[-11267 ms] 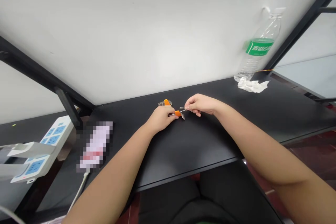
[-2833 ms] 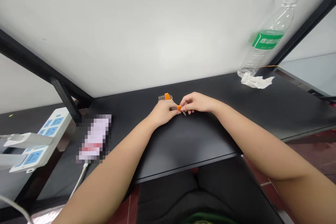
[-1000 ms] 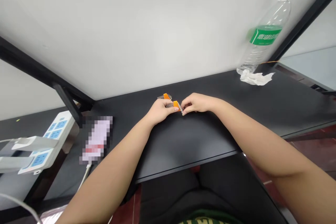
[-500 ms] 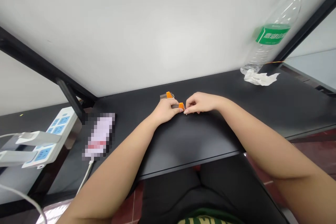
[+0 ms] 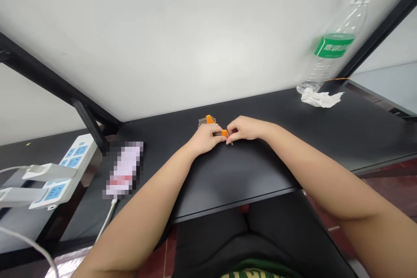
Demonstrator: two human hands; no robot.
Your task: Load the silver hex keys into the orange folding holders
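Observation:
My left hand is closed on a small hex key set, an orange holder with thin metal keys running through it, resting low over the black tabletop. At its right side, my right hand pinches the bent ends of the keys. The fingertips partly hide them, so I cannot tell how many keys they grip. A second hex key set with an orange holder lies on the table just behind my left hand, its straight key ends pointing left.
A clear bottle with a green label stands at the back right beside a crumpled tissue. To the left lie a blurred-out phone-like object on a cable and a white power strip with chargers. A white panel rises behind the table.
My right hand has moved slightly left, its fingers now closer against the orange holder and key ends. My left hand stays in place on the set. The view has shifted a little.

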